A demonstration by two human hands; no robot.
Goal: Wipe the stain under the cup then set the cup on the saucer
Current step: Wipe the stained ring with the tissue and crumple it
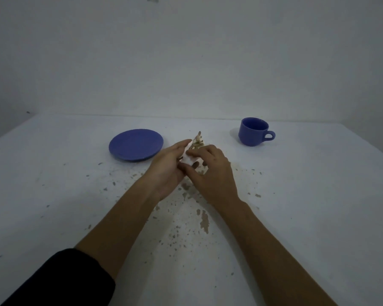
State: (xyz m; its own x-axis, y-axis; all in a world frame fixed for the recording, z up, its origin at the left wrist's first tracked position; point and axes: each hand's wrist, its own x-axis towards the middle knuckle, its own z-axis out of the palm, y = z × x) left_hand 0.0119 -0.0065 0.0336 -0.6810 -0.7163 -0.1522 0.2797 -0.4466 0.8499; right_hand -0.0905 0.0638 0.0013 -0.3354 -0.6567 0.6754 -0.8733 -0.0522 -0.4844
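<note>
Holding a crumpled white tissue [191,154] between both hands, above the middle of the white worktop [318,195]. Left hand [169,171] cupping it from the left, palm turned toward the right, fingers closed against the paper. Right hand [210,171] pinching it from the right, thumb and fingertips clamped on the wad. Showing brownish smears on the tissue's upper corner, which is sticking up past the fingers.

Lying open and bare on the worktop, to the left of the hands and just beside the left fingertips: a blue saucer [136,145]. Standing upright well to the right, apart from both hands and from the saucer: a blue cup [253,131], handle pointing right, opening facing up. Not touching anything but the worktop.

Spreading across the worktop under and around the hands: a brown stain [205,220], broken into flecks and streaks, densest below the wrists and thinning out toward the near edge. Reaching toward the saucer on the left in scattered specks; stopping short of the cup on the right.

Wearing a dark sleeve [60,281] pushed up on the left forearm; right forearm bare. Standing behind the worktop: a plain pale wall [186,51].
</note>
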